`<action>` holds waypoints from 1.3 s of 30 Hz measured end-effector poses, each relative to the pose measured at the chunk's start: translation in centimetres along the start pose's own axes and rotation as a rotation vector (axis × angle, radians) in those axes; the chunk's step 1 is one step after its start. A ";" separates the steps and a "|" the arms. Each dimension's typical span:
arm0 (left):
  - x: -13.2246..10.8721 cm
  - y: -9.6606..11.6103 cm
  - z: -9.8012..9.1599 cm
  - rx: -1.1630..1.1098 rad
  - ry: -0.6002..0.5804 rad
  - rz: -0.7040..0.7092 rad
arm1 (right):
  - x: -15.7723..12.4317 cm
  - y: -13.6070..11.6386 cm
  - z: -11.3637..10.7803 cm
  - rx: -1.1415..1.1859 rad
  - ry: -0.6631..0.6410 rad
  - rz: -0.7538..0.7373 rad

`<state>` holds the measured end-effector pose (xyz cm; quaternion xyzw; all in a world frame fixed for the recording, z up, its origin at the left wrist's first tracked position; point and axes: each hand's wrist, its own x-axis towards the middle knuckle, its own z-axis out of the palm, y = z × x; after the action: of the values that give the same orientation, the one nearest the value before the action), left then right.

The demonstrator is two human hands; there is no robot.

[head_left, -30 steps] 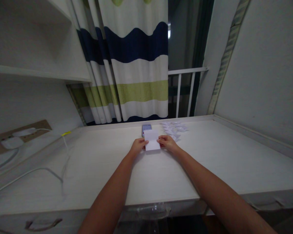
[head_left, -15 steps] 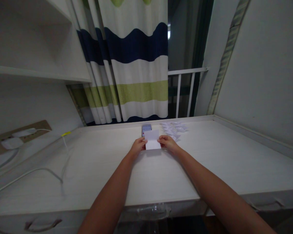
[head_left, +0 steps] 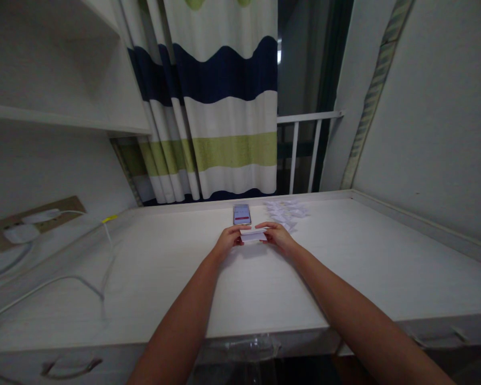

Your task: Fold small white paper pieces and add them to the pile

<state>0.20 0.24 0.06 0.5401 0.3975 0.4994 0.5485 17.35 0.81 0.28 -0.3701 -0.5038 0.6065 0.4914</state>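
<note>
Between my two hands is a small sheet of white paper, bent along a crosswise fold with its upper part tipped over toward me. My left hand grips its left edge, fingers on top and thumb below. On the right edge, my right hand holds it the same way. Just beyond the paper lies a phone with a lit screen. Several folded white paper pieces are spread behind my right hand.
The white desk has a raised back edge below a striped curtain. At the left are a power strip and a loose white cable. A wall borders the right side. A drawer handle sits at the front left.
The paper's raised upper part has folded down toward me, so the paper looks much shorter. My fingers have moved onto its top. More of the phone's screen now shows.
</note>
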 end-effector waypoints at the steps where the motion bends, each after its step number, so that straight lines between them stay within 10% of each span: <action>1: 0.0 0.1 0.0 0.003 -0.002 -0.003 | 0.0 0.0 0.0 0.005 0.000 0.002; 39: 0.1 -0.3 0.5 0.107 0.015 0.031 | 0.8 0.4 -0.1 -0.210 0.028 -0.202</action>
<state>0.75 0.28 -0.14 0.5710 0.4192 0.4900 0.5081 17.18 1.58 -0.06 -0.3752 -0.5923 0.4927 0.5154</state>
